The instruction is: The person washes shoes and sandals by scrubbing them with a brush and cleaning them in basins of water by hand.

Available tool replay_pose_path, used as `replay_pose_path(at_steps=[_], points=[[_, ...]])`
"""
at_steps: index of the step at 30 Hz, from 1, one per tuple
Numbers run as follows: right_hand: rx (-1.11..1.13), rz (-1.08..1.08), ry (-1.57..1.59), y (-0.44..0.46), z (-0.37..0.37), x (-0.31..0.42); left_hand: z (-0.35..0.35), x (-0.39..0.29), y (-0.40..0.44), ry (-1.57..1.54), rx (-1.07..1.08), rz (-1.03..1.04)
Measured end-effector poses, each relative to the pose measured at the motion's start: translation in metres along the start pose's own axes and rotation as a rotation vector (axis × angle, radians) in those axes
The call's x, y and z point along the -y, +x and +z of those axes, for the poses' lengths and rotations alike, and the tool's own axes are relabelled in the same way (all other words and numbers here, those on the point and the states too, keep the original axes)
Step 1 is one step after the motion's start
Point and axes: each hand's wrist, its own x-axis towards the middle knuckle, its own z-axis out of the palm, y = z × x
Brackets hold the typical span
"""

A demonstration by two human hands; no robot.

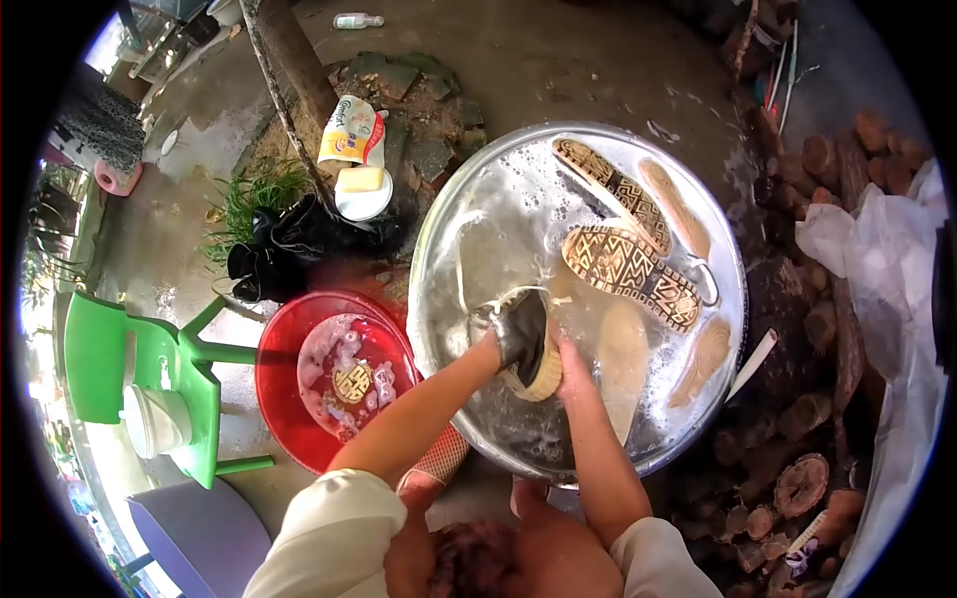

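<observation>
A dark shoe with a pale rubber sole and loose light laces [520,339] is held tilted over soapy water in a large metal basin [427,249]. My left hand [486,351] grips its left side, the fingers mostly hidden by the shoe. Against the sole on the other side is my right hand [570,361], its fingers partly out of sight. Two shoes float with patterned soles up, one a patterned shoe [630,267] and the other a second patterned shoe [613,189]. Around them lie pale insoles, among them a long insole [622,359] and a smaller insole [701,361].
To the left stands a red basin [274,399] with suds and a sole showing. Beyond it are black boots [289,244], yellow soap [360,179] on a white lid and a detergent pouch [353,132]. A green chair [100,359] stands far left; stacked logs [802,483] line the right.
</observation>
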Motion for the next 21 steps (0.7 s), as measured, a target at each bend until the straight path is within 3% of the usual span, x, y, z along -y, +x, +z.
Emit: replay_pose_path(at_steps=[2,3,4,7,8,10,13,15,16,19,21], points=[[0.019,0.069,-0.019,-0.012,0.0,0.015,0.003,0.01,-0.019,-0.446,0.047,0.088],[0.028,0.107,-0.021,-0.018,0.003,0.019,-0.022,-0.005,-0.039,-0.822,0.052,0.066],[0.039,0.04,-0.047,-0.011,-0.006,0.017,-0.083,-0.04,-0.046,-1.104,0.432,-0.45],[0.226,0.034,0.111,-0.004,-0.006,0.013,-0.068,-0.04,-0.052,-0.915,0.295,-0.424],[0.268,0.034,0.081,-0.007,-0.001,0.015,-0.017,-0.007,-0.051,-0.818,0.097,-0.149],[0.149,-0.023,0.043,-0.013,0.014,0.006,0.007,-0.015,-0.02,-1.174,-0.207,-0.144],[-0.013,-0.051,-0.086,-0.024,0.023,0.007,0.088,0.05,0.022,-1.304,-0.126,-0.218],[0.009,-0.006,-0.079,0.015,-0.025,-0.001,0.044,0.027,0.01,-0.577,-0.079,-0.108],[-0.02,-0.011,-0.041,0.005,-0.023,0.005,0.026,0.019,0.003,-0.493,-0.041,-0.074],[-0.059,0.004,-0.108,-0.033,0.013,0.025,-0.02,-0.016,-0.03,-0.907,-0.023,-0.133],[0.086,0.05,0.047,-0.033,0.013,0.018,-0.019,-0.024,-0.036,-0.841,-0.036,-0.118]])
